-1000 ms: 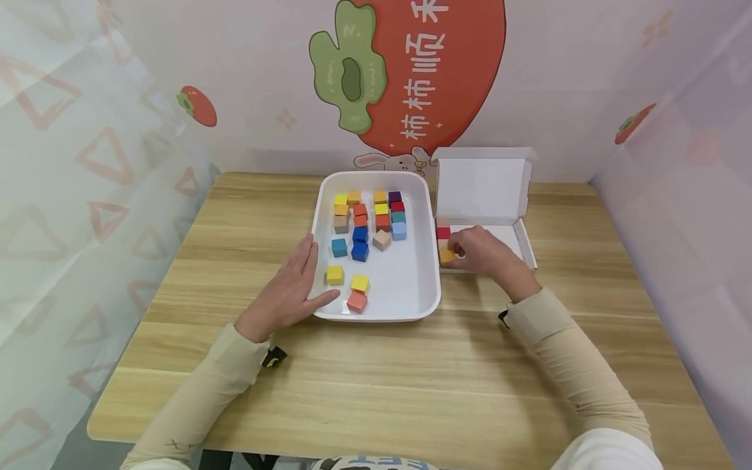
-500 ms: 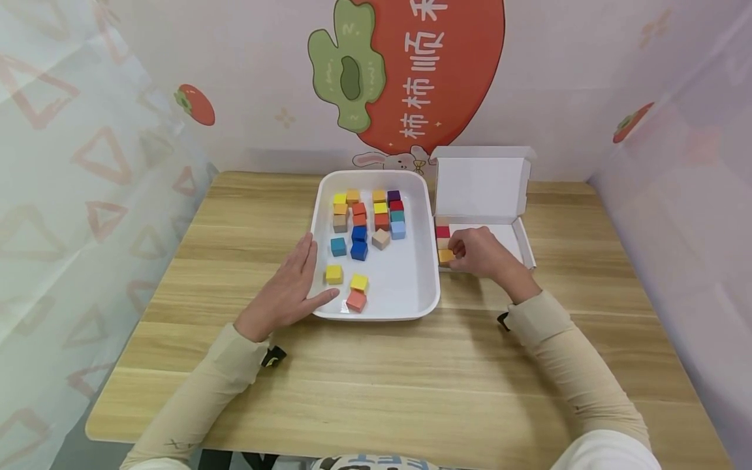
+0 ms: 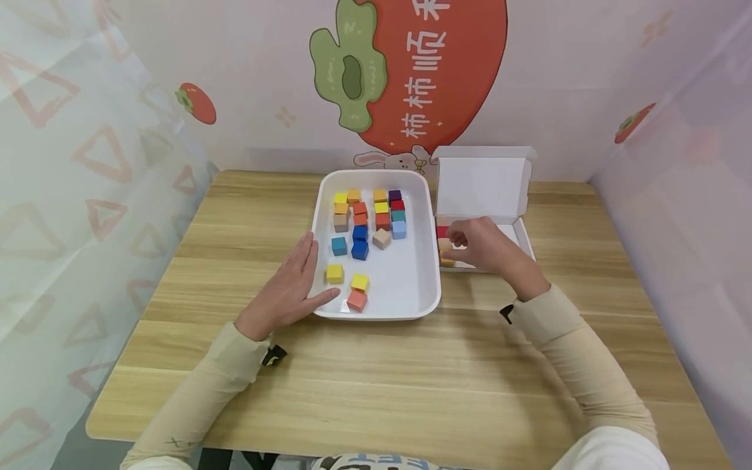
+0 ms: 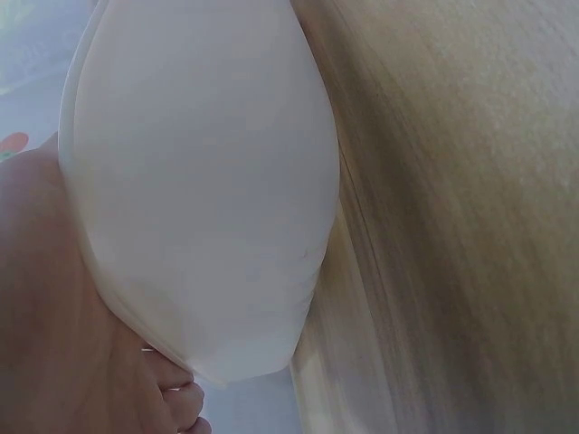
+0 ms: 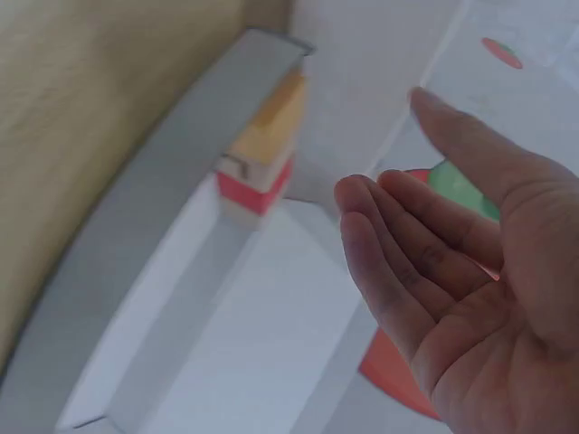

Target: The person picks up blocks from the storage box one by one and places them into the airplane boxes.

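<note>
My left hand [image 3: 286, 287] rests against the left rim of a white tray [image 3: 405, 284], fingers straight and thumb reaching over the inside. In the left wrist view that tray's outer wall fills the middle. My right hand [image 3: 486, 245] hovers over a white cardboard box [image 3: 483, 186]; its fingers [image 5: 380, 271] are apart from the thumb with nothing between them. Below it, along the box's left wall, a row of wooden cubes includes an orange cube [image 5: 273, 122], a natural wood cube [image 5: 271, 172] and a red cube [image 5: 258, 193]. The hand partly covers this row in the head view.
Inside the tray stand several coloured cubes, among them a blue cube [image 3: 360, 250], a yellow cube [image 3: 334, 273], a pink cube [image 3: 356, 300] and a light blue cube [image 3: 399, 230]. The box's lid stands upright near the wall. Both containers sit on a wooden table [image 3: 376, 378].
My right hand has let go of the orange cube, which stays in the box, and has lifted slightly with its fingers spreading. My left hand keeps its place on the tray.
</note>
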Motion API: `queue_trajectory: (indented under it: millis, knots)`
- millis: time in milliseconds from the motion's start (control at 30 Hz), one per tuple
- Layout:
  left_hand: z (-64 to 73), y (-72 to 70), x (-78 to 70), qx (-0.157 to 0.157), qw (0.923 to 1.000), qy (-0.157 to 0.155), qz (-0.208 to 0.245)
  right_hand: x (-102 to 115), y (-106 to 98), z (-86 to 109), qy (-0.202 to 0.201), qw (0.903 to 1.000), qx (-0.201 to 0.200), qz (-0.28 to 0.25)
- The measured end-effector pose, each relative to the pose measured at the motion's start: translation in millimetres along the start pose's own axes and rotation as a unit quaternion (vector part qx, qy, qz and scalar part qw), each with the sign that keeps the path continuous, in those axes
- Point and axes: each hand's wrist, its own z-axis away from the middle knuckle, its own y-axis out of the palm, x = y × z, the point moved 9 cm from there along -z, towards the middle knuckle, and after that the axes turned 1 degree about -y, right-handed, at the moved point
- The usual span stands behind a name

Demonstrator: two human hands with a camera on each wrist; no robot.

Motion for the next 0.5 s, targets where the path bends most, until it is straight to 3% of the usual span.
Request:
queue_trajectory:
  millis: [233, 500]
  knots:
    - [-0.7, 0.9, -0.2, 0.000, 1.0000, 0.002, -0.001, 44.2, -0.4, -0.8, -0.037, 0.9991, 0.011, -0.016]
    - [-1.5, 1.8, 1.1, -0.001, 1.0000, 0.001, -0.006, 92.1, 30.7, -8.0, -0.082, 0.9933, 0.078, -0.023]
